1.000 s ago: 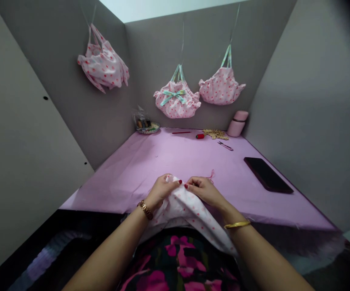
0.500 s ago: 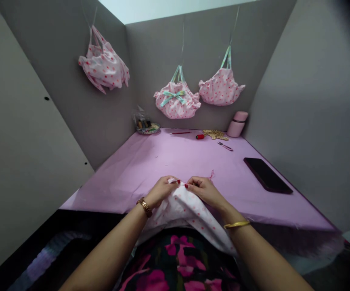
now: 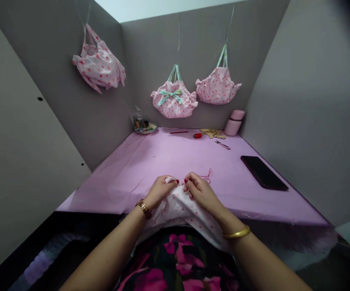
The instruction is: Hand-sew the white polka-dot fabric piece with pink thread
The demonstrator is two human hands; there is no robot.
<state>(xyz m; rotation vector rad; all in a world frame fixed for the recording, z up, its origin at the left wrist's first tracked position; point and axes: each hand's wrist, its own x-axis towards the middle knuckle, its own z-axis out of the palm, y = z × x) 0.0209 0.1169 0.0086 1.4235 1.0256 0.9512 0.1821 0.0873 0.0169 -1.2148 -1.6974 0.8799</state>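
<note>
A white cloth with pink and red dots (image 3: 179, 204) drapes from the front edge of the table over my lap. My left hand (image 3: 161, 190) is closed on its upper edge, thumb on top. Close beside it, my right hand (image 3: 200, 190) is curled in a pinch just above the cloth. What lies between those fingertips is too small to make out. Loose red thread (image 3: 208, 174) loops on the table just behind my right hand.
On the lilac-covered table (image 3: 175, 155) lie a phone (image 3: 264, 172), thread snips (image 3: 222, 144), a red thread spool (image 3: 197, 136) and a red pencil-like stick (image 3: 177, 132). A pink flask (image 3: 234, 123) stands at the back right. Dotted cloth pieces (image 3: 175, 103) hang along the grey walls.
My right hand has drawn slightly up from the cloth edge, its fingers more curled. More of the red thread shows behind it. My left hand keeps its hold, and the view has shifted slightly.
</note>
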